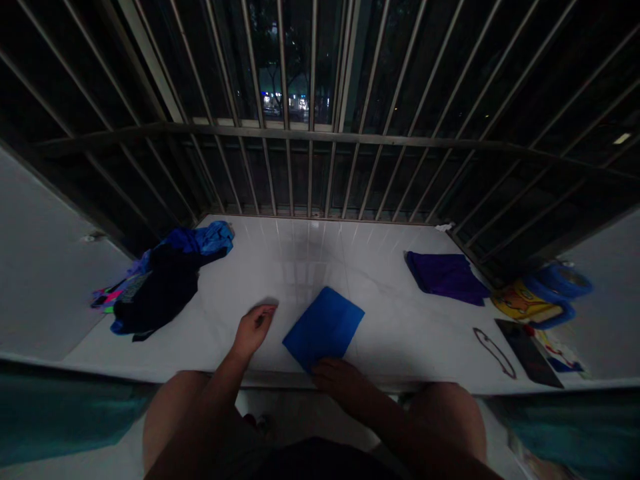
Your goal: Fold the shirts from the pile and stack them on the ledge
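A blue cloth, folded into a rough square, lies at an angle on the white window ledge. My right hand is at its near corner, with bent fingers on the edge; the thumb is hard to see in the dim light. To the left of the cloth and apart from it, my left hand hovers over or rests on the ledge. Its fingers are loosely bent, with a gap between thumb and fingers and nothing visible in them.
Dark and blue clothes lie heaped at the left. A folded purple cloth is at the right, near a blue-and-yellow container, a dark flat panel and a looped cord. Metal bars close off the window behind.
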Available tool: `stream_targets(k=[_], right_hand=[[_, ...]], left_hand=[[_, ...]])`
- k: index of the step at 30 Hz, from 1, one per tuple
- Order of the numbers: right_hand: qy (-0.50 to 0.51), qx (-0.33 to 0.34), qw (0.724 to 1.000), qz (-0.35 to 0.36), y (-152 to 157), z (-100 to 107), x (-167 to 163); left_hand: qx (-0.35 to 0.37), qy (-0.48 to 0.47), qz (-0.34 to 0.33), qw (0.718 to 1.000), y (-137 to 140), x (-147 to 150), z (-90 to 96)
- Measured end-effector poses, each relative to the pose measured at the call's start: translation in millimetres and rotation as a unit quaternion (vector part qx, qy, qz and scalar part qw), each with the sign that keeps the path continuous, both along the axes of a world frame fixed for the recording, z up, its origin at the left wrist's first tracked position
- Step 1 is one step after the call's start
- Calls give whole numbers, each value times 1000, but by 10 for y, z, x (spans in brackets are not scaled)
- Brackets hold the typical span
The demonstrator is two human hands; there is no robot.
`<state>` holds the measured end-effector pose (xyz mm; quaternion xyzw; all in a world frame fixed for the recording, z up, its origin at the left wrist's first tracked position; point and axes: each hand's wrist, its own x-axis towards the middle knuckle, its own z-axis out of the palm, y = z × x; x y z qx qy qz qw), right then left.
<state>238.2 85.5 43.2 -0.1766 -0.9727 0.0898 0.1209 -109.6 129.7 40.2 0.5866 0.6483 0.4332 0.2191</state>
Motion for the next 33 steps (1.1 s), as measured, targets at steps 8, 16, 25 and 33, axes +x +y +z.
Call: stream_targets(k=[8,16,25,33], right_hand=[[9,73,977,-201,-151,-248,560],[107,165,944,-264,-238,-507,269],[39,79,987,-136,-51,-138,519],[117,-323,884,-316,148,1298,786]], left_hand=[[155,222,-215,939,-432,682,-73],[219,377,-161,885,-1113,1029,-703],[199,272,-261,905,-943,953,-367],[110,292,-116,943,-750,615,-230]])
